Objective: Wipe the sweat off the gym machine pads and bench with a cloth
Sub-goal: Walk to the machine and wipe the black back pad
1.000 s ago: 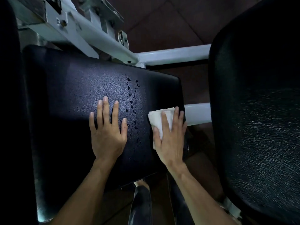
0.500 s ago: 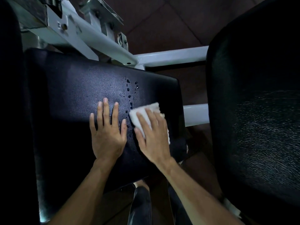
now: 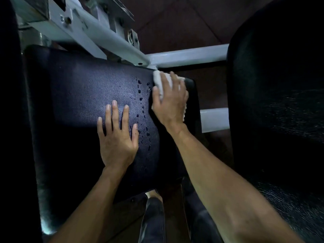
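Looking down, I see the black pad [image 3: 78, 106] filling the middle, with a white frame [image 3: 112, 42] along its far edge and a second dark pad [image 3: 280, 102] off its right side. My left hand [image 3: 116, 137] lies flat on the pad, fingers straight, holding nothing. My right hand [image 3: 171, 100] presses the white cloth [image 3: 158, 79] onto the pad's far right corner. Droplets [image 3: 140, 100] sit between both hands.

The black pad [image 3: 78, 95] is soft and shiny. Small drops of sweat [image 3: 141, 102] sit on it in a line. The left hand [image 3: 116, 137] lies flat on the pad. The right hand [image 3: 171, 100] presses a white cloth [image 3: 157, 78] on its far corner.
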The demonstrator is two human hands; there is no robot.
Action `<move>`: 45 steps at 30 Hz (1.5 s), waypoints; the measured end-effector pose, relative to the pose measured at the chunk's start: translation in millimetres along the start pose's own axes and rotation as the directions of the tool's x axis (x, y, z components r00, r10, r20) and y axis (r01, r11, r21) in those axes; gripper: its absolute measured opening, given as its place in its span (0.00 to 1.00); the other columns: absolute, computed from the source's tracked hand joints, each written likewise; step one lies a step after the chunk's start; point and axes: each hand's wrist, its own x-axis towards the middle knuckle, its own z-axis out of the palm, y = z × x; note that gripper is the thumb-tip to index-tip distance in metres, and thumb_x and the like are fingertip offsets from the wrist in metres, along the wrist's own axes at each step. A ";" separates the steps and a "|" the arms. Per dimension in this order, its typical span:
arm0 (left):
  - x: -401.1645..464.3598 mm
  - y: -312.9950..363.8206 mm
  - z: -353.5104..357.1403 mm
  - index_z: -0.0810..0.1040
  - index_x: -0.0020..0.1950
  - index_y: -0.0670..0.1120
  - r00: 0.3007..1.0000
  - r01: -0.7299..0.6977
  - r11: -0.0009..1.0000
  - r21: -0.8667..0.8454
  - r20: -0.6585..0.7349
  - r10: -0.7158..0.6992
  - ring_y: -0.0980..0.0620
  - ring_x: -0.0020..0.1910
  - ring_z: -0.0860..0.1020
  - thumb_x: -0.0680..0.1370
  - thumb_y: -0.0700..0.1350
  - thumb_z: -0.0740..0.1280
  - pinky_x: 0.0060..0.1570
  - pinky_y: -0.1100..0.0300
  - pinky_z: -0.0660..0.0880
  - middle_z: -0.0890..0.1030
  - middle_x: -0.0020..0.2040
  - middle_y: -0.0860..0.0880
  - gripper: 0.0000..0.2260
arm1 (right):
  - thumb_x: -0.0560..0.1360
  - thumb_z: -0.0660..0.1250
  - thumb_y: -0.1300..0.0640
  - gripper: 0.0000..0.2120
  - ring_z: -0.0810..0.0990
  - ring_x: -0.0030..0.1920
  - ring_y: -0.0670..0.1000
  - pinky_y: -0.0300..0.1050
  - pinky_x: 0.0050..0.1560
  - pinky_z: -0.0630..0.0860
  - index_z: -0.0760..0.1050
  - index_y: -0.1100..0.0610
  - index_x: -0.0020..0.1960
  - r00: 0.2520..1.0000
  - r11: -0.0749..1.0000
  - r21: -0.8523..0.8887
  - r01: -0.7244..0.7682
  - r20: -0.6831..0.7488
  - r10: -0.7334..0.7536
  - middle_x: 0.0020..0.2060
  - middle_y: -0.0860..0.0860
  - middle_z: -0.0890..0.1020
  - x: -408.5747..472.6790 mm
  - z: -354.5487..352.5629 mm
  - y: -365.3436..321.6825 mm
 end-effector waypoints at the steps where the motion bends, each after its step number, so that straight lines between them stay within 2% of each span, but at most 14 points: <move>1: -0.4 -0.7 -0.7 0.54 0.81 0.49 1.000 -0.002 1.000 -0.001 -0.001 0.002 0.46 0.81 0.50 0.83 0.56 0.52 0.79 0.45 0.50 0.49 0.82 0.44 0.27 | 0.80 0.57 0.44 0.26 0.65 0.75 0.64 0.62 0.70 0.65 0.70 0.51 0.75 0.997 0.998 0.007 0.068 0.029 -0.068 0.75 0.56 0.69 -6.2 -0.6 -6.1; 5: -0.5 -0.8 -3.2 0.53 0.81 0.49 1.000 -0.006 1.000 -0.012 0.011 0.006 0.46 0.81 0.49 0.83 0.56 0.51 0.79 0.44 0.50 0.48 0.82 0.44 0.27 | 0.79 0.61 0.48 0.25 0.64 0.76 0.64 0.64 0.70 0.66 0.70 0.51 0.75 0.914 0.924 0.064 0.377 0.135 -0.383 0.76 0.57 0.68 -64.8 -8.2 17.4; 7: -0.4 -0.1 -3.0 0.53 0.81 0.49 1.000 -0.004 1.000 -0.002 0.002 0.004 0.46 0.81 0.49 0.84 0.56 0.51 0.79 0.44 0.50 0.49 0.82 0.44 0.27 | 0.79 0.63 0.49 0.24 0.64 0.77 0.64 0.64 0.70 0.66 0.71 0.51 0.75 0.885 0.904 0.072 0.421 0.188 -0.427 0.76 0.57 0.68 -106.7 -16.6 41.7; 9: -0.3 -0.2 -2.7 0.54 0.80 0.49 1.000 -0.001 1.000 0.006 -0.001 0.001 0.46 0.81 0.50 0.83 0.57 0.50 0.79 0.45 0.50 0.49 0.82 0.44 0.26 | 0.80 0.61 0.47 0.23 0.65 0.76 0.64 0.63 0.70 0.67 0.70 0.51 0.75 0.900 0.921 0.051 0.386 0.198 -0.389 0.76 0.58 0.68 -138.8 -26.3 65.5; 12: 0.1 -0.2 -2.2 0.54 0.80 0.50 1.000 -0.001 1.000 0.004 -0.006 0.001 0.46 0.81 0.50 0.83 0.57 0.50 0.79 0.45 0.51 0.50 0.82 0.44 0.26 | 0.81 0.59 0.46 0.24 0.66 0.75 0.62 0.62 0.70 0.68 0.70 0.52 0.75 0.975 0.987 0.027 0.157 0.152 -0.159 0.75 0.58 0.69 -145.4 -29.5 77.1; 15: -0.9 -0.3 -2.2 0.54 0.80 0.49 1.000 -0.002 1.000 0.002 -0.012 0.002 0.46 0.81 0.51 0.83 0.56 0.50 0.79 0.45 0.51 0.50 0.82 0.44 0.26 | 0.80 0.61 0.46 0.23 0.66 0.75 0.62 0.62 0.72 0.66 0.72 0.52 0.73 0.998 0.998 0.046 -0.037 0.057 0.034 0.75 0.58 0.69 -107.6 -22.4 58.0; 19: -1.1 0.2 -1.4 0.55 0.80 0.49 1.000 -0.005 1.000 0.001 -0.016 0.005 0.46 0.81 0.51 0.83 0.56 0.50 0.79 0.45 0.50 0.50 0.82 0.44 0.26 | 0.80 0.55 0.42 0.25 0.68 0.73 0.64 0.63 0.71 0.66 0.73 0.51 0.73 0.985 0.982 0.095 -0.162 -0.043 0.166 0.73 0.56 0.72 -36.5 -8.9 16.2; 22: -0.3 0.5 -0.3 0.54 0.80 0.49 1.000 -0.009 1.000 -0.004 -0.017 0.009 0.46 0.81 0.50 0.83 0.56 0.50 0.79 0.45 0.50 0.50 0.82 0.44 0.26 | 0.80 0.53 0.41 0.28 0.65 0.75 0.64 0.63 0.73 0.63 0.71 0.52 0.74 0.991 0.985 0.116 -0.130 -0.005 0.132 0.75 0.57 0.69 -37.8 -3.5 -8.4; 26: -0.1 -2.1 3.6 0.55 0.80 0.49 1.000 -0.011 0.999 -0.030 -0.022 0.010 0.46 0.81 0.51 0.83 0.55 0.52 0.78 0.45 0.49 0.50 0.82 0.44 0.26 | 0.81 0.52 0.41 0.27 0.60 0.78 0.62 0.64 0.74 0.61 0.66 0.50 0.77 0.991 0.991 0.124 0.050 0.115 -0.065 0.79 0.55 0.63 -99.3 -6.5 -15.1; 31: -0.2 -4.1 4.6 0.54 0.80 0.50 1.000 -0.028 0.998 -0.052 -0.013 0.027 0.47 0.81 0.51 0.84 0.55 0.50 0.78 0.45 0.50 0.51 0.82 0.45 0.25 | 0.83 0.49 0.41 0.27 0.52 0.82 0.55 0.60 0.78 0.57 0.60 0.47 0.80 0.973 0.960 0.268 0.080 0.186 -0.133 0.82 0.52 0.55 -115.3 -16.6 7.7; 36: 7.0 13.7 -13.8 0.63 0.77 0.49 0.997 0.034 0.968 -0.247 -0.056 -0.049 0.46 0.80 0.57 0.84 0.54 0.51 0.77 0.42 0.53 0.59 0.80 0.45 0.22 | 0.82 0.44 0.36 0.30 0.46 0.82 0.53 0.60 0.81 0.49 0.58 0.46 0.81 0.986 0.968 0.250 -0.024 0.167 -0.019 0.83 0.52 0.51 -108.4 -22.0 51.4; 41: 11.8 68.2 -17.6 0.64 0.76 0.54 0.949 -0.316 0.940 -0.126 -0.023 0.316 0.46 0.79 0.58 0.83 0.56 0.49 0.75 0.45 0.50 0.63 0.78 0.46 0.22 | 0.84 0.45 0.41 0.27 0.40 0.82 0.47 0.55 0.82 0.42 0.55 0.46 0.81 0.979 0.958 0.272 -0.096 0.200 0.041 0.83 0.49 0.48 -109.7 -13.5 73.0; 43: 2.3 66.2 -5.2 0.70 0.73 0.54 0.925 -0.376 0.921 -0.096 0.018 0.380 0.44 0.78 0.61 0.82 0.57 0.52 0.75 0.44 0.51 0.68 0.76 0.46 0.22 | 0.85 0.45 0.43 0.25 0.40 0.82 0.45 0.51 0.81 0.40 0.55 0.45 0.81 0.978 0.927 0.352 -0.129 0.202 0.059 0.83 0.48 0.49 -111.7 -13.5 74.4; 45: -17.5 57.3 3.8 0.75 0.69 0.53 0.934 -0.355 0.931 -0.087 -0.001 0.356 0.43 0.76 0.65 0.81 0.58 0.57 0.75 0.43 0.57 0.72 0.74 0.45 0.20 | 0.87 0.46 0.46 0.23 0.41 0.81 0.43 0.51 0.82 0.40 0.56 0.46 0.81 0.974 0.896 0.410 -0.172 0.204 0.094 0.83 0.47 0.50 -111.3 -15.1 76.2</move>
